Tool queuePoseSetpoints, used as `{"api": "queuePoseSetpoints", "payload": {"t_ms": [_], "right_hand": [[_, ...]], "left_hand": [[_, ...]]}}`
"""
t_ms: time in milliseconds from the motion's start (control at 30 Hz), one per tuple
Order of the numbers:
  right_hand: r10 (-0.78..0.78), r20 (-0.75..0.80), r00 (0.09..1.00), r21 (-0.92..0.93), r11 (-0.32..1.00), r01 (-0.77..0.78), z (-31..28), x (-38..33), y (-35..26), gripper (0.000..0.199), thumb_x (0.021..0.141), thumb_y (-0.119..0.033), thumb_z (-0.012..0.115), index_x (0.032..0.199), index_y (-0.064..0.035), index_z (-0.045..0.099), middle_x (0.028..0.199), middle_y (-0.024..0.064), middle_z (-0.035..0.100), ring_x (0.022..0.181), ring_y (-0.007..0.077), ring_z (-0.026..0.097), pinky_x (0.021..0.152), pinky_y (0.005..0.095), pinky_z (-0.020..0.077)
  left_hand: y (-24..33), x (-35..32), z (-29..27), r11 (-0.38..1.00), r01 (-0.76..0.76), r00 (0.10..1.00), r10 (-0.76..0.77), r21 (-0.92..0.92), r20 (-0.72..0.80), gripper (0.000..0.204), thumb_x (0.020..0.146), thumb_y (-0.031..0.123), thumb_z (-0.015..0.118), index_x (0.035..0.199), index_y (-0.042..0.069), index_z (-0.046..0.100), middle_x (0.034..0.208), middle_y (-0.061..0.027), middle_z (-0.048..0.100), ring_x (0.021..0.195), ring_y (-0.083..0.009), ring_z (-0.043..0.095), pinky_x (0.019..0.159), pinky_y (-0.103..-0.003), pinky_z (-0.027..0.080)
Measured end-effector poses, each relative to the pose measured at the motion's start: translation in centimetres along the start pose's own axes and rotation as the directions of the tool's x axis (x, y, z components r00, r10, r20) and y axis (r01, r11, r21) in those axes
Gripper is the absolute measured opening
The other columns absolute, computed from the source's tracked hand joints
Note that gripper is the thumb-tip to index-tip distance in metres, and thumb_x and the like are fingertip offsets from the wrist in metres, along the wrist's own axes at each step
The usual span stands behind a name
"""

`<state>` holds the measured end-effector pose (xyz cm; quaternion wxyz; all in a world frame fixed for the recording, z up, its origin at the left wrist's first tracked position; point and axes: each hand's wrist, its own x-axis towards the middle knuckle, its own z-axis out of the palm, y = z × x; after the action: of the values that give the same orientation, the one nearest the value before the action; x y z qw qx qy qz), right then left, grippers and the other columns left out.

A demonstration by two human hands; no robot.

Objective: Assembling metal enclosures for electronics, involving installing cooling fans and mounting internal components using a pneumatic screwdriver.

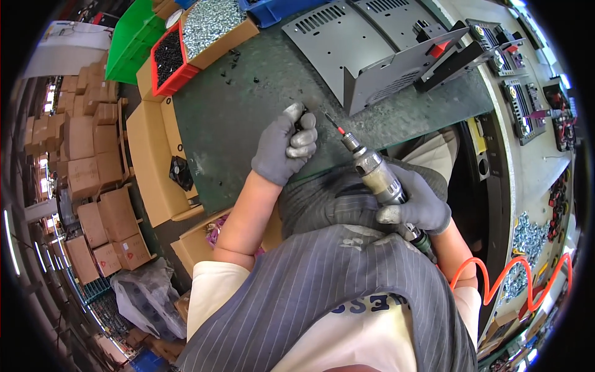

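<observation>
Green workbench [248, 118], left hand [284, 147] pinching screw [299, 121], right hand [421, 208] gripping screwdriver [372, 168]

Both hands in grey gloves, left hand [286, 146] and right hand [421, 208]. Dull silver pneumatic screwdriver [378, 177] with red-tipped bit, coiled orange air hose [508, 273] lower right. Dark green counter [248, 105], grey pinstriped apron [334, 291], red bin [170, 59] of black screws upper left.

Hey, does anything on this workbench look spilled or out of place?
A few small black screws lie loose on the green bench top, just beside the red bin of black screws, as if spilled from it. Nothing else stands out.
</observation>
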<state>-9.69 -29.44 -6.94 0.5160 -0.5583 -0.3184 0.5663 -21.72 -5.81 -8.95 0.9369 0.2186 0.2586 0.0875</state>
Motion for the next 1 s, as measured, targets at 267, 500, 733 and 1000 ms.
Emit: {"api": "queuePoseSetpoints", "payload": {"t_ms": [267, 500, 733, 1000], "right_hand": [[-0.01, 0.027, 1.0, 0.045, 0.999, 0.009, 0.2, -1.0, -0.3, 0.062, 0.064, -0.023, 0.081, 0.115, -0.0006, 0.053, 0.086, 0.002, 0.058, 0.075, 0.0092, 0.053, 0.069, 0.0258, 0.0458], [-0.044, 0.008, 0.999, -0.056, 0.997, 0.044, -0.1, -1.8, 0.7, 0.065, 0.063, -0.027, 0.082, 0.116, -0.0003, 0.053, 0.087, 0.0029, 0.059, 0.076, 0.0104, 0.054, 0.07, 0.0268, 0.0465], [-0.101, 0.028, 0.994, 0.094, 0.991, 0.098, -0.4, -2.8, 1.2, 0.067, 0.064, -0.027, 0.081, 0.117, 0.0006, 0.053, 0.094, 0.0045, 0.059, 0.083, 0.0113, 0.054, 0.076, 0.027, 0.0455], [-0.107, 0.001, 0.994, 0.129, 0.986, 0.106, -0.9, -3.6, 2.0, 0.066, 0.063, -0.032, 0.08, 0.113, 0.0012, 0.053, 0.094, 0.0046, 0.058, 0.083, 0.0119, 0.054, 0.075, 0.0269, 0.0447]], "left_hand": [[-2.0, -1.2, 2.0, 0.999, 0.04, 0.991, -0.039, -0.003, 0.126, 0.03, 0.096, 0.03, 0.046, 0.11, 0.004, 0.052, 0.062, 0.0019, 0.046, 0.042, -0.0041, 0.034, 0.032, -0.016, 0.028], [-3.2, -1.3, 3.3, 0.999, 0.03, 0.998, -0.032, 0.04, 0.045, 0.028, 0.095, 0.029, 0.047, 0.107, 0.004, 0.052, 0.061, 0.0033, 0.045, 0.042, -0.0037, 0.034, 0.032, -0.016, 0.028], [-3.8, -1.6, 3.8, 0.998, 0.018, 0.985, -0.028, 0.06, 0.17, 0.03, 0.096, 0.029, 0.045, 0.11, 0.003, 0.049, 0.064, 0.0034, 0.043, 0.045, -0.0038, 0.034, 0.037, -0.016, 0.029], [-4.6, -1.2, 4.5, 0.998, 0.068, 0.981, -0.068, 0.007, 0.18, 0.031, 0.096, 0.029, 0.047, 0.111, 0.003, 0.049, 0.064, 0.0029, 0.044, 0.044, -0.0037, 0.034, 0.037, -0.016, 0.029]]}}
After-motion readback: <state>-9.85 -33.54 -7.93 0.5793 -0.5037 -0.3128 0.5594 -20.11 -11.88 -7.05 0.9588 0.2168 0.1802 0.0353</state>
